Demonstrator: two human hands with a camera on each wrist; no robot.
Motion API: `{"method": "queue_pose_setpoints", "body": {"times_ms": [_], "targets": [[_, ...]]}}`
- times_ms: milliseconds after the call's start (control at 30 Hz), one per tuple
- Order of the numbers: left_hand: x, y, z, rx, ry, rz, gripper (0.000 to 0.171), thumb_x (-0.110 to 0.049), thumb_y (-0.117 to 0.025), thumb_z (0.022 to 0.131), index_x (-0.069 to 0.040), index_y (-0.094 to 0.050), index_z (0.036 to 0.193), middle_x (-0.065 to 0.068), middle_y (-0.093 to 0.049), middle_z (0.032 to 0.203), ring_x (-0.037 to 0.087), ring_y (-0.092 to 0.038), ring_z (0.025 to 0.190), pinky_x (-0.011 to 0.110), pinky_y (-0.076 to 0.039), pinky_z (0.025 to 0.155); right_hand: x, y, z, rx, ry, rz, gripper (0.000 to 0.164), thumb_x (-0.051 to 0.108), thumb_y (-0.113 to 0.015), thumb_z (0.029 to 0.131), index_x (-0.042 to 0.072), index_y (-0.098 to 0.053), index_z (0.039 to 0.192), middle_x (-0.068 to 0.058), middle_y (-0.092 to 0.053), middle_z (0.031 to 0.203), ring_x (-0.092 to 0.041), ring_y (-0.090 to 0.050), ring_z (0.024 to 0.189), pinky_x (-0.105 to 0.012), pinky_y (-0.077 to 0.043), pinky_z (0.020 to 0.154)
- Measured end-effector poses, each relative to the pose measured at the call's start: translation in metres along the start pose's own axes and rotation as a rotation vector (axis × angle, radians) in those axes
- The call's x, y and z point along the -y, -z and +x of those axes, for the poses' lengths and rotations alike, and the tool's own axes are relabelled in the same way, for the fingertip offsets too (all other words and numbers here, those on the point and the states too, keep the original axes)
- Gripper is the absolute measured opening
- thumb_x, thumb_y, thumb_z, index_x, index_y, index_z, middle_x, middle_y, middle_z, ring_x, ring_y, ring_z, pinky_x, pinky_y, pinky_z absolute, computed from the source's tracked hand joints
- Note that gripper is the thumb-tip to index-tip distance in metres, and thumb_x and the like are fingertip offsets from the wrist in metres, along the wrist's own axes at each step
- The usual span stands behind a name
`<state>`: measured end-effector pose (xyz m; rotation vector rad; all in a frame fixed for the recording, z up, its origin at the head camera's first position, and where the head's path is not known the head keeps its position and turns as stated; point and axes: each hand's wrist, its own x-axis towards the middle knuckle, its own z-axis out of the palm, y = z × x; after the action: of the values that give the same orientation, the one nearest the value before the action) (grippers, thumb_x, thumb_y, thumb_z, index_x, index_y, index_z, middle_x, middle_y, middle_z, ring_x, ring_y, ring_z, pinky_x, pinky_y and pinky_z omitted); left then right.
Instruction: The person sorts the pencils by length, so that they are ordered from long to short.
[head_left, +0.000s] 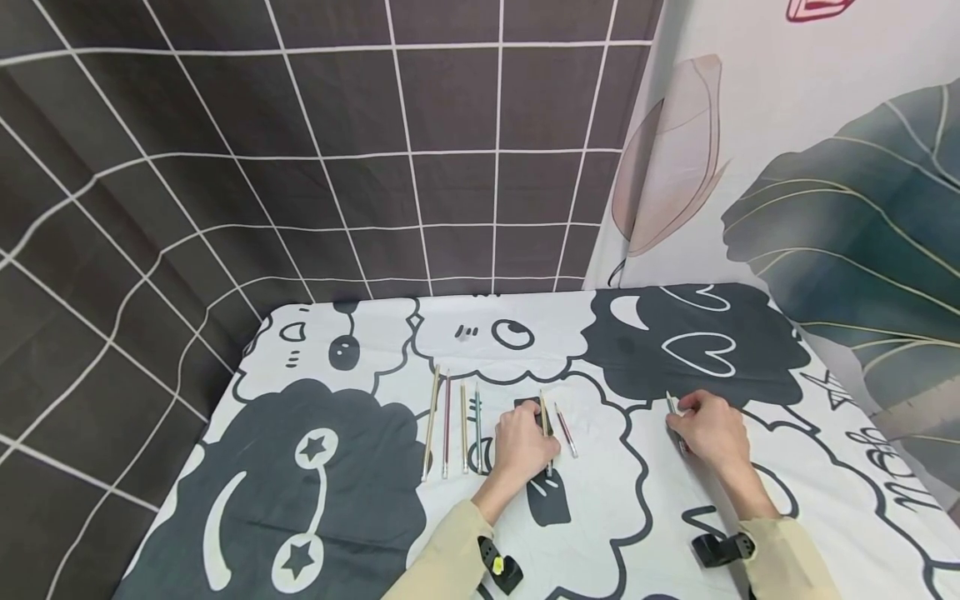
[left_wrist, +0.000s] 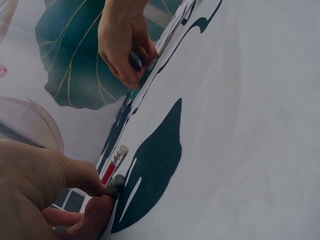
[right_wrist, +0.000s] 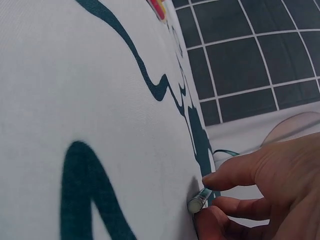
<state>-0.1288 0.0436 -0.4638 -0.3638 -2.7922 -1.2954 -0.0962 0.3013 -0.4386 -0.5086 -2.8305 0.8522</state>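
Left hand angled downward, pinching yellow pencil, right hand likewise, pinching green pencil

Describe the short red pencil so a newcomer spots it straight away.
In the head view, start from the white cloth with dark cartoon prints. Between the left hand and right hand, the short red pencil lies just beside the left. The other red pencil is clearly longer and lies on the left hand's far side.
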Motion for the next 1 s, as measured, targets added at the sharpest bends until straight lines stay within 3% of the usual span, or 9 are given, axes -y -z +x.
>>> {"method": "queue_pose_setpoints", "body": {"times_ms": [433,833,1000], "targets": [[-0.0003,0.0019,0.0006,0.014,0.035,-0.034,0.042,0.002,-0.074,0.063,0.010,-0.067,0.103,0.004,-0.060,0.065,0.014,-0.054,0.054,0.027,-0.046,0.051,-0.0005,0.0003,0.0003,0.013,0.037,0.007,0.024,0.000,-0.065,0.076,-0.015,-0.062,0.094,0.000,-0.058,0.055,-0.018,-0.056,0.048,-0.034,-0.039,0.052],[0.0001,0.0054,0.0019,0.014,0.086,-0.099,0.041,0.001,-0.074,0.063,0.006,-0.069,0.103,-0.004,-0.061,0.060,0.007,-0.056,0.055,0.032,-0.050,0.065,-0.0053,0.0013,0.0021,0.021,0.030,0.055,0.024,0.001,-0.066,0.077,-0.012,-0.063,0.097,-0.003,-0.062,0.064,-0.017,-0.055,0.051,-0.034,-0.039,0.056],[0.0005,0.0062,0.0021,0.002,0.112,-0.112,0.039,-0.001,-0.077,0.062,0.001,-0.070,0.100,-0.005,-0.064,0.061,0.008,-0.059,0.059,0.033,-0.050,0.069,-0.0036,0.0014,0.0014,0.041,0.025,0.113,0.025,0.001,-0.067,0.080,-0.012,-0.063,0.100,-0.005,-0.064,0.069,-0.017,-0.058,0.050,-0.030,-0.043,0.050]]}}
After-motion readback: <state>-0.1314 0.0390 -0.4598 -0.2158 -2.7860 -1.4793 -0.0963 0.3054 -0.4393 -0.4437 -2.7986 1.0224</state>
